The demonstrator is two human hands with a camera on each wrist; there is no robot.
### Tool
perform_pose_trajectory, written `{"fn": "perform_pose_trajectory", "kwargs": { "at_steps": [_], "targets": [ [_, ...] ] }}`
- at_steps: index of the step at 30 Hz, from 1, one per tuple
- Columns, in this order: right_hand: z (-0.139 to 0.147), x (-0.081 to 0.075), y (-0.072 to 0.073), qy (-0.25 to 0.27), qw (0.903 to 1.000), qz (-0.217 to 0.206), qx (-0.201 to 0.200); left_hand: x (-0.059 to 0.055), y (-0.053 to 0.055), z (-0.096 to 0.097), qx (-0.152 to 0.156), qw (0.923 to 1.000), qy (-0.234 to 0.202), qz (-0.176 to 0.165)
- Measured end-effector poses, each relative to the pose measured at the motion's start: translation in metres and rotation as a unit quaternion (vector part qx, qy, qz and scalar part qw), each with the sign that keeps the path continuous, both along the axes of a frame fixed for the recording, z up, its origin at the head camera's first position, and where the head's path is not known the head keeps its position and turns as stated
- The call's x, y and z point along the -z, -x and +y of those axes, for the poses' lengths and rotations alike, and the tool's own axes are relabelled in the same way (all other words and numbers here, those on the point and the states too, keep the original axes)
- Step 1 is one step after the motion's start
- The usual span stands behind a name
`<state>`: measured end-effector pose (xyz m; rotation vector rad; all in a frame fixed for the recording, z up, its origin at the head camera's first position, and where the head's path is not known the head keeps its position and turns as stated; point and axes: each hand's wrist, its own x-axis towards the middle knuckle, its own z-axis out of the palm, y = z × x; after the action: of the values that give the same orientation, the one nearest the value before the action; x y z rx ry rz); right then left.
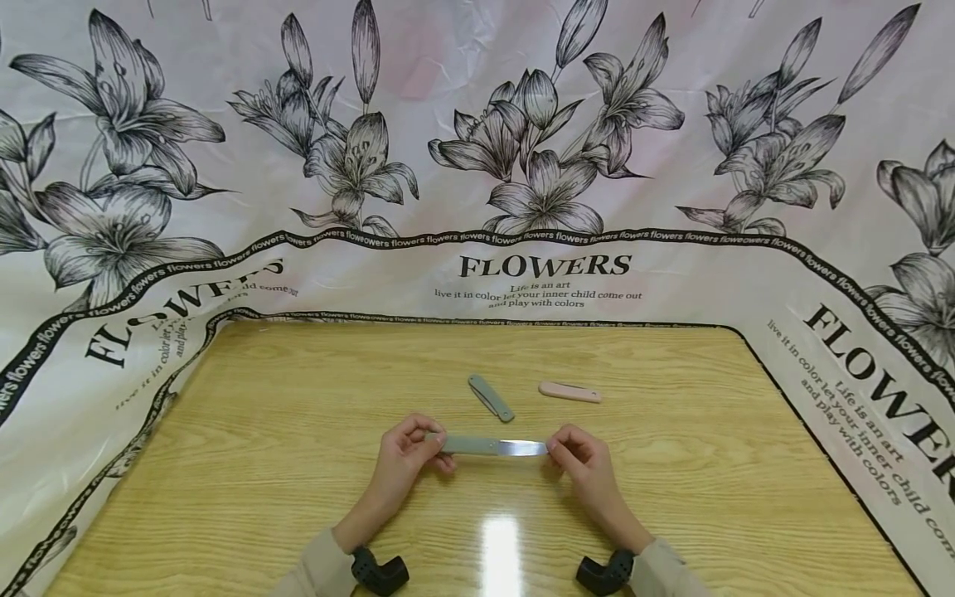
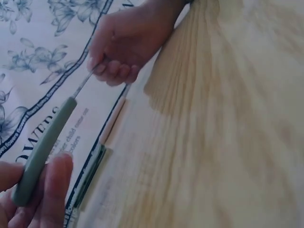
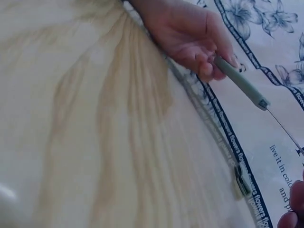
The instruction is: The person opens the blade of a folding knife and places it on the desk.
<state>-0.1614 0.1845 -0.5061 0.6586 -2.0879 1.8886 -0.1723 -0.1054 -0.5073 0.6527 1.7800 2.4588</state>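
Observation:
An unfolded pocket knife with a grey-green handle [image 1: 470, 445] and a shiny blade [image 1: 522, 448] spans the gap between both hands, held level above the table. My left hand [image 1: 406, 454] grips the handle's end between thumb and fingers; the left wrist view shows the handle [image 2: 45, 147] lying across those fingers. At the other end, my right hand [image 1: 585, 464] pinches the blade's tip. In the right wrist view only the fingertips of the right hand [image 3: 295, 206] show at the edge. Beyond the hands lie a folded grey-green pocket knife [image 1: 491, 398] and a folded pink one [image 1: 569, 391].
The wood-grain table [image 1: 298, 373] is bordered at the back and sides by a white cloth [image 1: 358, 278] printed with flowers and lettering. A bright light reflection falls on the table between the forearms. Each wrist wears a black device [image 1: 380, 572].

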Motion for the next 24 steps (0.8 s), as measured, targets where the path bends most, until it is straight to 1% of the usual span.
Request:
{"fn": "perform_pose_trajectory", "kwargs": {
  "at_steps": [3, 5, 7, 9, 10, 13, 14, 16, 17, 20, 22, 24],
  "targets": [
    [0.003, -0.007, -0.003, -0.035, 0.9991, 0.023, -0.002, 0.0, 0.0, -0.005, 0.005, 0.9986, 0.05, 0.013],
    [0.003, -0.014, -0.007, -0.055, 0.9979, 0.034, -0.003, 0.001, 0.0, -0.007, -0.003, 0.9958, 0.09, 0.016],
    [0.004, -0.019, -0.009, -0.071, 0.9965, 0.044, -0.005, 0.001, 0.0, -0.009, -0.016, 0.9909, 0.132, 0.022],
    [0.008, -0.015, -0.008, -0.089, 0.9948, 0.049, -0.004, 0.001, -0.001, -0.01, -0.03, 0.9845, 0.17, 0.032],
    [0.008, -0.015, -0.008, -0.1, 0.9936, 0.052, -0.003, -0.003, -0.003, -0.01, -0.036, 0.9812, 0.186, 0.038],
    [0.014, -0.003, -0.004, -0.141, 0.988, 0.064, 0.005, -0.016, -0.009, -0.009, -0.053, 0.9718, 0.222, 0.058],
    [0.016, 0.0, -0.004, -0.161, 0.9847, 0.067, 0.01, -0.021, -0.011, -0.008, -0.059, 0.9684, 0.233, 0.066],
    [0.018, -0.001, -0.004, -0.198, 0.9771, 0.076, 0.015, -0.03, -0.016, -0.007, -0.069, 0.9617, 0.254, 0.077],
    [0.02, 0.003, -0.002, -0.213, 0.9735, 0.081, 0.015, -0.031, -0.016, -0.007, -0.073, 0.9584, 0.263, 0.083],
    [0.024, 0.005, 0.0, -0.245, 0.9652, 0.091, 0.008, -0.032, -0.017, -0.007, -0.079, 0.9491, 0.289, 0.098],
    [0.025, 0.005, 0.002, -0.253, 0.963, 0.094, 0.002, -0.032, -0.017, -0.007, -0.081, 0.9452, 0.299, 0.104],
    [0.026, 0.005, 0.003, -0.265, 0.959, 0.1, 0.002, -0.03, -0.015, -0.007, -0.083, 0.9416, 0.306, 0.114]
  ]
}}
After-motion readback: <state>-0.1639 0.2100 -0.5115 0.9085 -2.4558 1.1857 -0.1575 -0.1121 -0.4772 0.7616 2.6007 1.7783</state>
